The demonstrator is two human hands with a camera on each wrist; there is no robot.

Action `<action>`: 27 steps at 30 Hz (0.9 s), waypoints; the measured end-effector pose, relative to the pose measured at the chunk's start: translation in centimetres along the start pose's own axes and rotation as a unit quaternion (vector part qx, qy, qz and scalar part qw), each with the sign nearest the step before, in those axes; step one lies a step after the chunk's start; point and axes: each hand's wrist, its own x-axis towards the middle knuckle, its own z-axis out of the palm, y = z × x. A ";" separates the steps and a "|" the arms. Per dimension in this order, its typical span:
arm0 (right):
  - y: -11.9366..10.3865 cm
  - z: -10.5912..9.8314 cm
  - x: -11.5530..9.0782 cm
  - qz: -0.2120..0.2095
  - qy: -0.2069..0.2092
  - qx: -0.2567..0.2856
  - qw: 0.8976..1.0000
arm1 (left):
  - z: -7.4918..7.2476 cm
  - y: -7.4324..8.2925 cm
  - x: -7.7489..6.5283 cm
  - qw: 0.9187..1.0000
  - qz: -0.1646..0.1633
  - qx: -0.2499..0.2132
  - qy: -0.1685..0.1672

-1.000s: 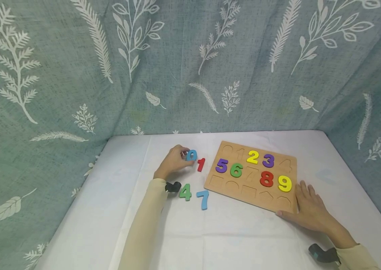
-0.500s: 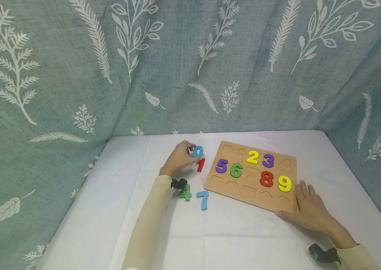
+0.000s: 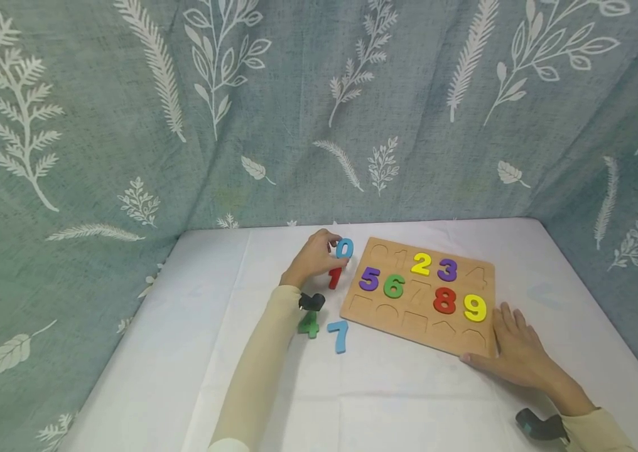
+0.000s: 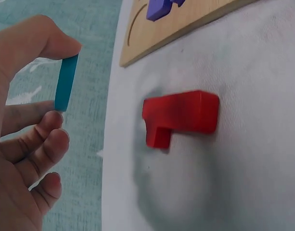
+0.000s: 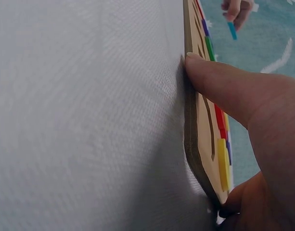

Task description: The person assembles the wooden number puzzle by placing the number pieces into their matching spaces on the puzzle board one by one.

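My left hand (image 3: 314,257) pinches a blue number 0 piece (image 3: 350,249) between thumb and fingers, holding it up near the left edge of the wooden number puzzle board (image 3: 357,309). In the left wrist view the blue 0 (image 4: 66,84) appears edge-on. Below that hand a red number 1 piece (image 3: 334,279) lies on the white cloth, partly covered by the hand in the head view. My right hand (image 3: 517,353) rests against the board's near right corner, its thumb (image 5: 214,79) along the front edge and its straight fingers at the right side.
A green number 4 (image 3: 311,328), partly behind the left wrist camera, and a blue number 7 (image 3: 340,337) lie in front of the board. Seated on the board are several numbers, among them a yellow 2 (image 3: 421,265) and red 8 (image 3: 444,301). Patterned curtain (image 3: 296,125) surrounds the table.
My left hand has carried the blue 0 rightward and slightly away, past the red 1 toward the board. The right hand and the board stay put.
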 end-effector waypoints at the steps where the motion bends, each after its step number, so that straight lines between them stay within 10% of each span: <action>1: 0.0 0.0 0.0 0.000 0.001 0.000 1.000 | 0.1 0.1 0.1 1.000 -0.001 0.000 -0.002; 27: 0.2 -0.1 0.2 0.000 -0.002 0.006 1.000 | 2.2 2.9 1.8 0.999 0.047 0.018 -0.005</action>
